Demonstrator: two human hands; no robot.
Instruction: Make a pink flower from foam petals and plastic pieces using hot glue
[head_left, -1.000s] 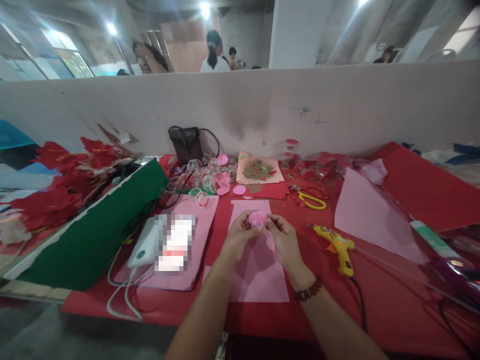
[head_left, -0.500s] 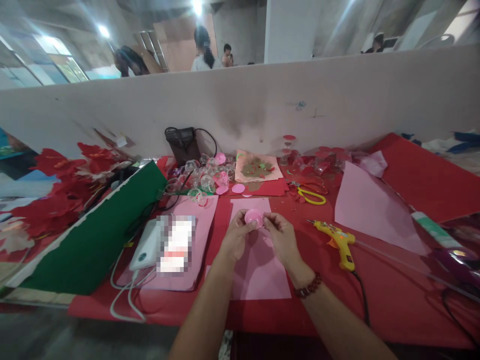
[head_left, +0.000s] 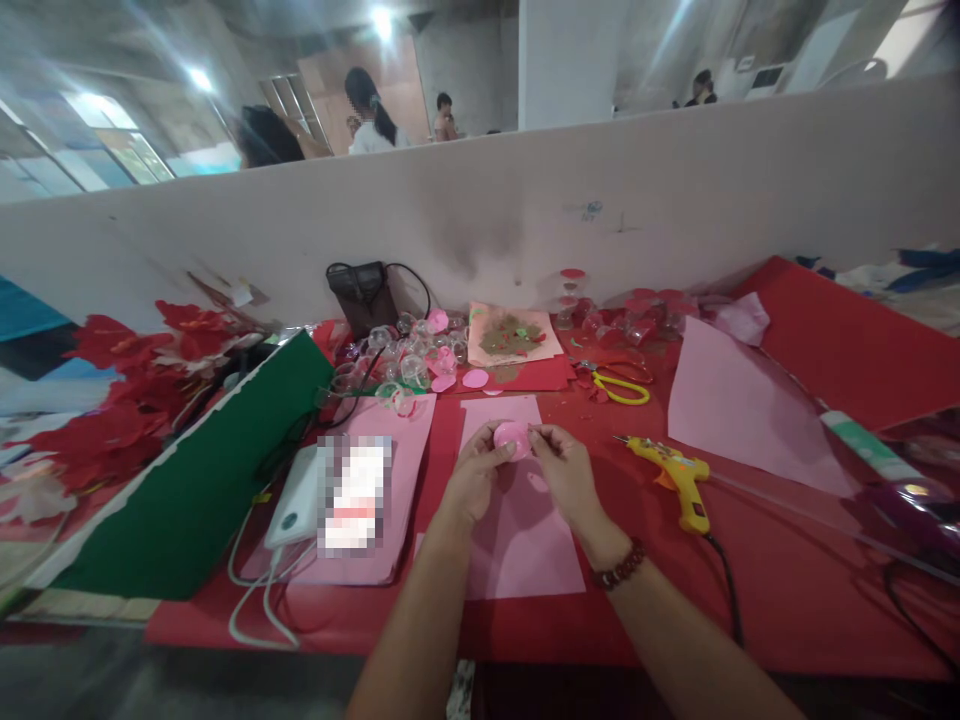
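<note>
A small round pink ball [head_left: 511,437] is held between both hands above a pink paper sheet [head_left: 517,530]. My left hand [head_left: 474,475] grips its left side with thumb and fingers. My right hand [head_left: 564,470], a bead bracelet on its wrist, pinches its right edge. A yellow glue gun [head_left: 673,477] lies just right of my right hand. Yellow-handled scissors [head_left: 619,387] lie farther back.
Several clear plastic half-shells [head_left: 397,360] and pink discs lie behind the sheet. A green board [head_left: 195,470], red paper flowers [head_left: 127,380], a white power bank [head_left: 296,500] with cables, a dark bag [head_left: 365,290] and a low wall [head_left: 525,210] surround the work spot. People stand beyond the wall.
The hands and pink ball stay together with only slight finger shifts. The camera has drifted a little, and the people behind the wall have moved left.
</note>
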